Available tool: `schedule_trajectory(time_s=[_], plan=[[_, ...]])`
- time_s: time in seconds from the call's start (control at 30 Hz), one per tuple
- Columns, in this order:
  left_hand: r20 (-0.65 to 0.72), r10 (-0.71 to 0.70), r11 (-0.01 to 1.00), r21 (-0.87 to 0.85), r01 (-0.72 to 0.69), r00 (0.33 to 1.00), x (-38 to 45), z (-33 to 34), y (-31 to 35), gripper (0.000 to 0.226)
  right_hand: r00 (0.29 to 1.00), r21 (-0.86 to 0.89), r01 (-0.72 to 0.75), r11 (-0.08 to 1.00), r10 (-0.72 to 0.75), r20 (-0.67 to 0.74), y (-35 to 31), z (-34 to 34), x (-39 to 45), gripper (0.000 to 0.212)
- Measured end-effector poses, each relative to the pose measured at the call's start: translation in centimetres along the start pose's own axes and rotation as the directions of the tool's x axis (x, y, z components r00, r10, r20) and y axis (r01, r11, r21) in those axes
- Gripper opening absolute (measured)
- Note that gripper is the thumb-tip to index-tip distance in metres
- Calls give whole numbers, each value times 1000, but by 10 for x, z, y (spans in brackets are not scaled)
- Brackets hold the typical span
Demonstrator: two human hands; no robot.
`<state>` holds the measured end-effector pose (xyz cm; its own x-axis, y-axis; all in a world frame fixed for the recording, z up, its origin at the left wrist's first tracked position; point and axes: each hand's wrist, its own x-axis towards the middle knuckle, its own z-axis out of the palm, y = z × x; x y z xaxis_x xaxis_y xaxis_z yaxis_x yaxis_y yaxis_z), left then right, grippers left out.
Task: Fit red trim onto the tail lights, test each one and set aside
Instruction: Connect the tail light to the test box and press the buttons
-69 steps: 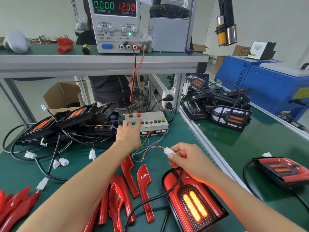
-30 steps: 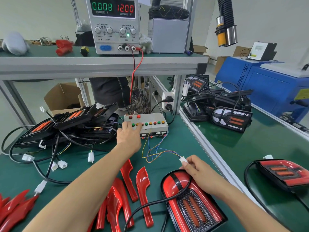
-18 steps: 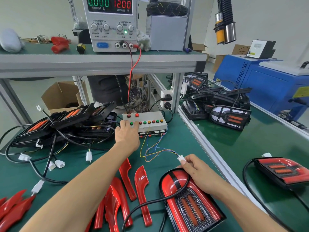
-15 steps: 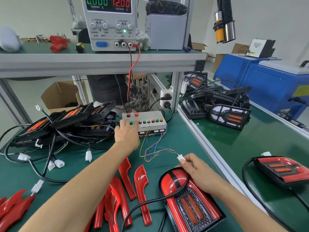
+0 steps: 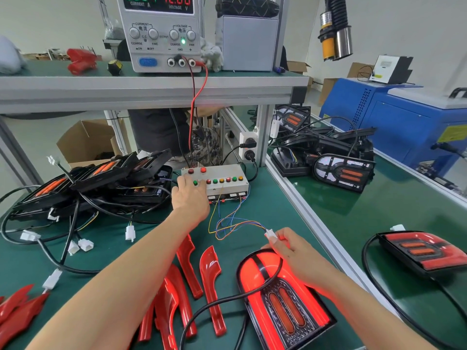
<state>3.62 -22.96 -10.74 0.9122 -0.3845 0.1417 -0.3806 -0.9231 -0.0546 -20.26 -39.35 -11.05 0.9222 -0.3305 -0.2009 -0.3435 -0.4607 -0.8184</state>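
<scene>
The right hand (image 5: 294, 251), at lower centre-right of the frame, pinched the white connector (image 5: 270, 234) between thumb and fingertips, holding the joint together so the tail light (image 5: 280, 299) just below it stayed powered. That lamp lay face up at the bottom centre, its red outer band glowing, its black cable (image 5: 227, 299) looping off to the left. Thin coloured wires (image 5: 227, 223) ran from the connector up to the test box (image 5: 222, 183) at mid-frame. There the left hand (image 5: 190, 198) rested with fingers extended onto the button row, seemingly pressing one, though which button was hard to tell. Loose red trim pieces (image 5: 209, 281) lay beside the lamp at lower centre, within reach for the next fitting. A finished lamp (image 5: 424, 251) sat apart at right.
</scene>
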Motion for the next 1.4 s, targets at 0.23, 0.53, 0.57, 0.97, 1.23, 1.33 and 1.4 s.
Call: schedule_trajectory(time_s=[0.23,0.53,0.57,0.97,1.23,1.33,1.4], plan=[[13,2,1000,10,-2,1000,0,-3,0,59,1000,2,2,1000,-2,-12,1,0,1,28],[24,-5,1000,9,5,1000,0,-2,0,62,1000,-6,9,1000,-9,-11,4,1,2,33],[26,-5,1000,9,4,1000,0,-2,-1,63,1000,-5,7,1000,-7,-7,4,1,2,33],[11,1,1000,-14,-1,1000,-2,1,-3,63,1000,53,0,999,-1,22,3,0,3,31],[35,7,1000,3,-8,999,-1,-4,-2,64,1000,18,3,1000,-3,-5,3,0,2,38],[34,10,1000,4,-11,999,-1,-5,-2,63,1000,15,4,1000,-4,-2,3,-1,2,37],[38,13,1000,4,-13,999,-1,-6,-2,62,1000,24,6,1000,-6,-6,2,-1,2,35]])
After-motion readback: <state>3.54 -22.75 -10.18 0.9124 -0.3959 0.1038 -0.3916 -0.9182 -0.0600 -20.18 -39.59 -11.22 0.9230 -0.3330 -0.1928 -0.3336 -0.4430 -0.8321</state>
